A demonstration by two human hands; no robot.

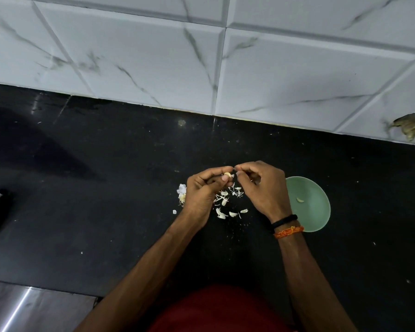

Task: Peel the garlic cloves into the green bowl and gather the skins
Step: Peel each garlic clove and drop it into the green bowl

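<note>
A garlic clove [227,175] is pinched in the left hand [201,190]; right hand [264,185] fingers are nipped on its skin. Loose skins [225,202] are scattered on the black surface [106,200]. One peeled clove [300,200] is sat in the green bowl [314,212], just right.

I see a pale green round bowl [316,212] on a glossy black stone counter [106,188], w/ white papery garlic skins [225,204] scattered beside it. Wall tiles [153,56] are white w/ grey marble veins; wrist has black & orange thread bands [288,226].

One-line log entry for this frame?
left hand holds garlic clove | right hand pinches skin | green bowl: one clove
</note>
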